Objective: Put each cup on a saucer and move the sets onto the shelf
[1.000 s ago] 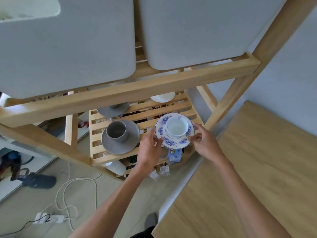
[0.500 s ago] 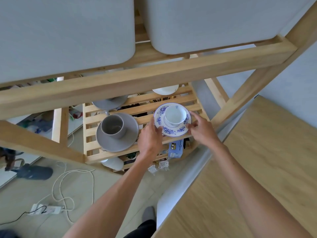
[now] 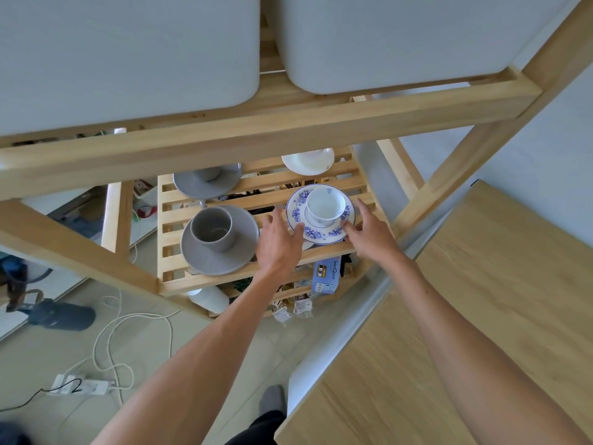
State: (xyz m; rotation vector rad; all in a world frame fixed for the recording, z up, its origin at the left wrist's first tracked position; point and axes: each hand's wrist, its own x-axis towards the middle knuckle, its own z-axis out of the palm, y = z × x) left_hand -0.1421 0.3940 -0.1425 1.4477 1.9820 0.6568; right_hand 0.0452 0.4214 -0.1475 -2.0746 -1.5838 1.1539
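A white cup (image 3: 324, 208) stands upright on a blue-flowered saucer (image 3: 321, 233), which rests on the slatted wooden shelf (image 3: 324, 252) at its right front. My left hand (image 3: 278, 244) lies just left of the saucer with fingers spread, the thumb at its rim. On the other side, my right hand (image 3: 369, 233) has its fingers apart, the index tip touching the rim. A grey cup (image 3: 210, 229) sits on a grey saucer (image 3: 224, 263) at the left front. Behind, half hidden by the upper rail, are a second grey set (image 3: 208, 183) and a white set (image 3: 308, 161).
Two grey fabric bins (image 3: 385, 40) fill the shelf level above. A wooden table (image 3: 465, 316) lies at the right. Under the shelf sit a blue box (image 3: 327, 275), small packets and a white bottle (image 3: 210, 298). Cables and a power strip (image 3: 80, 386) lie on the floor.
The flowered cup and saucer moved forward and down onto the shelf slats. Both hands have loosened from the saucer's rim and their fingers have spread.
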